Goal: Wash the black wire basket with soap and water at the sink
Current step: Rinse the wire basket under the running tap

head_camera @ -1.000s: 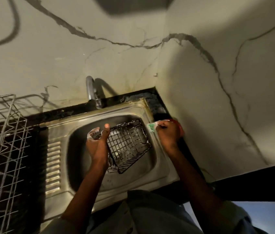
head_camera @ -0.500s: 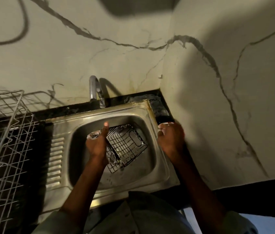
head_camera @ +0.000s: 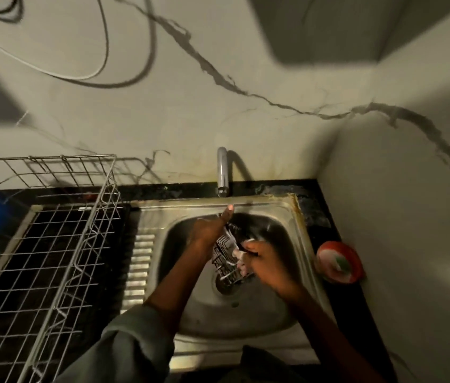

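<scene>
Over the sink point(head_camera: 298, 217), both hands, left point(head_camera: 209, 230) and right point(head_camera: 266, 262), grip the black wire basket point(head_camera: 225, 258).

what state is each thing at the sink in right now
black wire basket: tilted in the sink bowl, soapy, held by both hands
left hand: grips the basket's far side
right hand: rubs the basket, foam on its fingers
tap: no stream visible
soap tub: open, on the counter
dish rack: upright

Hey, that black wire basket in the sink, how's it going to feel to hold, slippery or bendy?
The black wire basket is probably stiff, since its grid looks straight in the left hand. With suds near the right hand, it's likely slippery. Being open mesh, it's probably light.
</scene>
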Motion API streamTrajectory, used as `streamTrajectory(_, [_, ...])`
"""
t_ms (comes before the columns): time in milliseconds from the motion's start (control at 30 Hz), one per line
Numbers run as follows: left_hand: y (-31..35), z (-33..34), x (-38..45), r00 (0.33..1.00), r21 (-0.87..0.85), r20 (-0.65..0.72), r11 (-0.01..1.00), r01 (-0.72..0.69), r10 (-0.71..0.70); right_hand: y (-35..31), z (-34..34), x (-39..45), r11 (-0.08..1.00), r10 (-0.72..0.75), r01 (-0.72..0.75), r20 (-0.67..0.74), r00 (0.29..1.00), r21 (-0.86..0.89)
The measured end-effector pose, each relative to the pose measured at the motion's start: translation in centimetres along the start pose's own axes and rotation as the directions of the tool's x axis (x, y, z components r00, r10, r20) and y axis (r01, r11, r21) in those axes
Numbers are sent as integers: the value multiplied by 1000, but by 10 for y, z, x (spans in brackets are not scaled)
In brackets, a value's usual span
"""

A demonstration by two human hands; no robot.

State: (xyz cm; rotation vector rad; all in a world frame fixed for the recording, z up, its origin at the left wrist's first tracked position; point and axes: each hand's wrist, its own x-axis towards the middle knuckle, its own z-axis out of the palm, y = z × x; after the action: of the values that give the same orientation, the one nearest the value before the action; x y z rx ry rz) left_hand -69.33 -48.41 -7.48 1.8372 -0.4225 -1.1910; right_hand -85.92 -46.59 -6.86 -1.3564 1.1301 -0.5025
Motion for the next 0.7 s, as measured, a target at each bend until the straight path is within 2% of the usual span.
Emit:
streamTrajectory(67, [10, -2, 14, 998, 156, 50, 987, -31, 24, -9, -3, 6, 993, 51, -46, -52, 997, 109])
streamTrajectory(233, [35, 2, 51, 991, 354, -39, 929, -104, 126, -23, -18, 16, 950, 208, -173, -113, 972, 261])
streamTrajectory(500, [56, 18, 99, 990, 390, -8, 912, -128, 143, -38, -27, 6, 892, 344, -292, -98, 934, 346])
streamTrajectory(600, [51, 19, 108, 995, 265, -39, 961, -83, 96, -39, -30, 7, 892, 354, -293, -132, 926, 343])
streamTrajectory(667, [41, 18, 113, 998, -53, 11, 997, 65, -64, -38, -31, 10, 887, 356, -281, -155, 921, 367])
streamTrajectory(700, [34, 16, 118, 984, -217, 86, 961, 169, -154, -37, -32, 11, 884, 351, -269, -164, 922, 382])
